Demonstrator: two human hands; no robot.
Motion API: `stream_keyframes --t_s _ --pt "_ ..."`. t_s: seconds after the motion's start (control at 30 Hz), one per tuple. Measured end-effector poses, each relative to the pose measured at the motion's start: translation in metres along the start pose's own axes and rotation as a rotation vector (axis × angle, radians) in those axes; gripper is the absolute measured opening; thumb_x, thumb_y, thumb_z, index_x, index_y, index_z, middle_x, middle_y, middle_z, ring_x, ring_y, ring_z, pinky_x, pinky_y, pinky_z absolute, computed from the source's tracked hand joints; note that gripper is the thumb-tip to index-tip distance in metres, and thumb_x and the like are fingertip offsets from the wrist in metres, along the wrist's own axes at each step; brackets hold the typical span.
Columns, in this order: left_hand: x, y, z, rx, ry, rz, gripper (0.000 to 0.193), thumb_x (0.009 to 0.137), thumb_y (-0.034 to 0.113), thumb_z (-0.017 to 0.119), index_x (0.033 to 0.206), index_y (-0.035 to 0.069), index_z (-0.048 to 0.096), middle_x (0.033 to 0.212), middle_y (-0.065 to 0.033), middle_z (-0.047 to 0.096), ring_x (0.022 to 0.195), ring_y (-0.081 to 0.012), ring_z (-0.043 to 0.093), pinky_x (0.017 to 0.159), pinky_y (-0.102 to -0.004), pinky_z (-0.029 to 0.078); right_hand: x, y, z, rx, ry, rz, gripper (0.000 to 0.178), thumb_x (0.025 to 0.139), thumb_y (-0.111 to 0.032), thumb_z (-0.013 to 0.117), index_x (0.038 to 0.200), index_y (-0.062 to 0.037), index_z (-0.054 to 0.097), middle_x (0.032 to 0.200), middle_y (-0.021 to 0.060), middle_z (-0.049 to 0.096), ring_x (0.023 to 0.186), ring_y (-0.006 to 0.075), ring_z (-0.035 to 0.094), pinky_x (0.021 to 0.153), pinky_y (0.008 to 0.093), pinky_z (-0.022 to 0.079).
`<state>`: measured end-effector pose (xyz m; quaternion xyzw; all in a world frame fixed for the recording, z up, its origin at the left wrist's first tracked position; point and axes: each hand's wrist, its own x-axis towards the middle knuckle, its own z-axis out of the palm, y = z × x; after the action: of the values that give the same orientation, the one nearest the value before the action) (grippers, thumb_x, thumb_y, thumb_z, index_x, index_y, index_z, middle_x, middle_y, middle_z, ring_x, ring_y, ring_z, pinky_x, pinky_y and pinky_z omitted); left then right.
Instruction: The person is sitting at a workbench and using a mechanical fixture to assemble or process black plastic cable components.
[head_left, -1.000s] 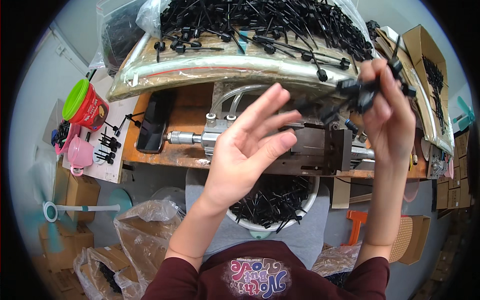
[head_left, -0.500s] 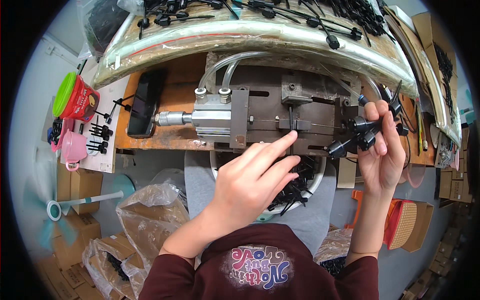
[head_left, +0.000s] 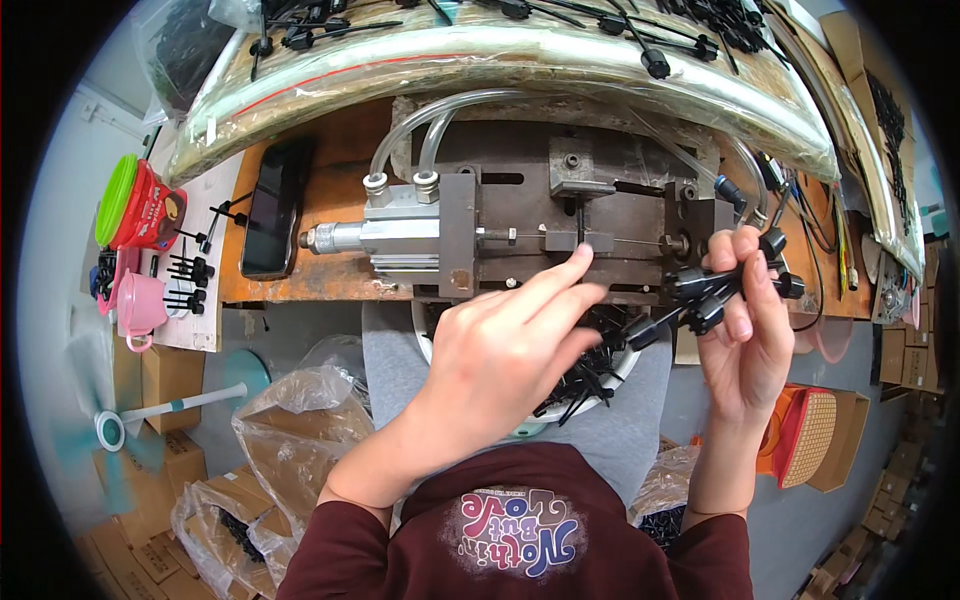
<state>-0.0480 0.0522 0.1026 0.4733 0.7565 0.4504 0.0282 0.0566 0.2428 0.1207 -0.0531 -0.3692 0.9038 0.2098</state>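
My left hand [head_left: 505, 345] reaches over the metal jig with fingers stretched and apart. Its index fingertip rests at a small dark block [head_left: 598, 242] on the jig, by a thin black plastic stem [head_left: 580, 218] that stands across the block. A thin metal rod [head_left: 640, 241] runs through the block's line from the air cylinder [head_left: 402, 238] at the left. To the right, my right hand [head_left: 748, 335] is closed around a bunch of black plastic parts [head_left: 705, 290] with ribbed heads and stems. The palm side of that hand faces up.
Below the jig, a white tub [head_left: 628, 372] holds many black parts. A phone [head_left: 272, 208] lies at the bench's left, near a red bucket [head_left: 150, 208] and pink cup [head_left: 142, 303]. Clear hoses [head_left: 440, 112] arch behind. A plastic-wrapped shelf [head_left: 500, 60] with more parts spans the back.
The cylinder's rod now reaches further right out of its mounting plate. My right hand, still holding the bunch, has come slightly nearer to me. The whole view has shifted a little.
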Motion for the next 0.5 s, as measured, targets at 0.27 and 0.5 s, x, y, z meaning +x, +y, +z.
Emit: stream_keyframes --t_s 0.27,0.5 --pt "-0.006 0.015 -0.026 -0.472 -0.004 0.159 0.035 0.065 0.002 0.086 0.098 -0.001 0.074 0.091 -0.0147 0.074 0.081 -0.0225 0.072 0.068 -0.0281 0.057 -0.002 0.008 0.014 -0.021 -0.020 0.049 0.012 0.100 -0.010 0.055 0.106 0.0004 0.055 0.103 0.0146 0.060 0.058 0.0019 0.046 0.051 0.0167 0.036" --pt "-0.011 0.002 -0.011 0.125 0.162 0.217 0.030 0.064 0.008 0.084 0.091 0.002 0.072 0.113 -0.0102 0.069 0.079 -0.0244 0.066 0.071 -0.0315 0.054 0.001 -0.003 0.001 -0.121 0.094 -0.094 0.012 0.101 -0.010 0.054 0.106 0.0004 0.056 0.103 0.0134 0.060 0.057 0.0019 0.045 0.050 0.0172 0.035"
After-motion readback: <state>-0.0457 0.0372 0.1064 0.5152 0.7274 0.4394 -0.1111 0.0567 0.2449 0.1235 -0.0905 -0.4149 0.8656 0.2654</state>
